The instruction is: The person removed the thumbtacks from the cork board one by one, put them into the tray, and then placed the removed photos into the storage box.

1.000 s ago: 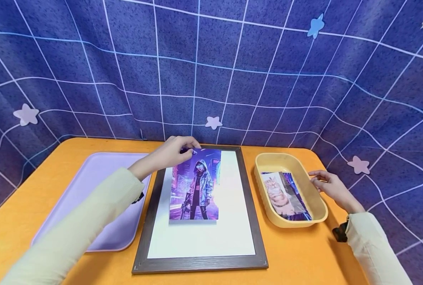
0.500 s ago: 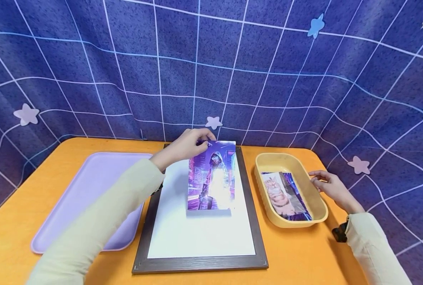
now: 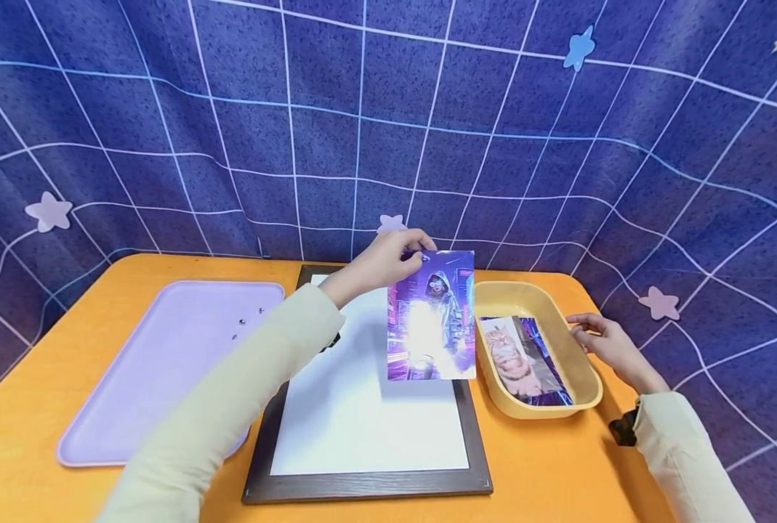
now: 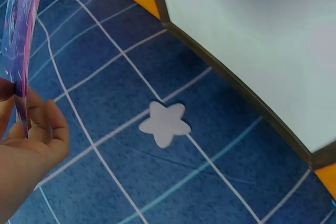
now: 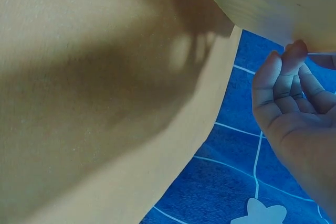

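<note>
My left hand (image 3: 381, 261) pinches the top left corner of a picture print (image 3: 431, 312) of a hooded figure against purple neon. The print hangs raised over the right side of a white board with a dark frame (image 3: 368, 483), close to a yellow bin (image 3: 584, 403). In the left wrist view the same print (image 4: 23, 40) appears almost edge-on between thumb and fingers. My right hand (image 3: 613, 352) grips the bin's right rim; the right wrist view shows its fingertips (image 5: 294, 53) against that edge. Inside the bin lie a cat picture (image 3: 509, 363) and darker prints.
A purple tray (image 3: 159, 363) lies left of the board, with several small metallic bits (image 3: 242, 321) on it, partly behind my left sleeve. The orange table (image 3: 525, 472) ends at a blue grid-patterned curtain (image 3: 231, 145) behind and to the right.
My left hand has carried the print rightward and upward, from the board's left-centre to beside the bin. The small bits on the tray have come into view. My right hand stays put.
</note>
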A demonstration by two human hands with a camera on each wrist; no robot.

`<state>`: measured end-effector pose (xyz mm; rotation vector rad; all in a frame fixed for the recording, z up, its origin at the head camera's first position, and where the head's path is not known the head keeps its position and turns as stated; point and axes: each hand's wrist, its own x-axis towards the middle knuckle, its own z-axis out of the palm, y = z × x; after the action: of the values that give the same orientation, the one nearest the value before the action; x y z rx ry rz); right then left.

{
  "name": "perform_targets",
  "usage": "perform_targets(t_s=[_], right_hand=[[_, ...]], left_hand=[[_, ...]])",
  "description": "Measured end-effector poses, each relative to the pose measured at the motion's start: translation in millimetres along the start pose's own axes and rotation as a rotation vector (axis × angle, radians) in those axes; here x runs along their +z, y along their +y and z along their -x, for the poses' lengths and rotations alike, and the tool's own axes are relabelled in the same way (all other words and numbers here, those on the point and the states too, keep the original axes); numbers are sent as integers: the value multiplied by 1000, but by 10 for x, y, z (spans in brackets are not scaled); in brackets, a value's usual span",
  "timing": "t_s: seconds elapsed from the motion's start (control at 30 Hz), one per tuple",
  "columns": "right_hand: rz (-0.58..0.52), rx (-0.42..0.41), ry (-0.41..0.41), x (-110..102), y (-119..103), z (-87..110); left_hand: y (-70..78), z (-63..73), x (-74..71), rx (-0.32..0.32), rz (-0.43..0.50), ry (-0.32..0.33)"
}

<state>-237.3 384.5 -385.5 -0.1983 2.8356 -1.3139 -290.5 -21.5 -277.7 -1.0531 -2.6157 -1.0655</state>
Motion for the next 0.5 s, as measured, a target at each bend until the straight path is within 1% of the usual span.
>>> perform_targets(t_s=[0.23, 0.5], right_hand=[[7, -2, 3, 7, 3, -3], [-9, -5, -7, 7, -3, 1]], left_hand=[[124, -124, 142, -14, 37, -21], [206, -261, 349, -45, 77, -25]])
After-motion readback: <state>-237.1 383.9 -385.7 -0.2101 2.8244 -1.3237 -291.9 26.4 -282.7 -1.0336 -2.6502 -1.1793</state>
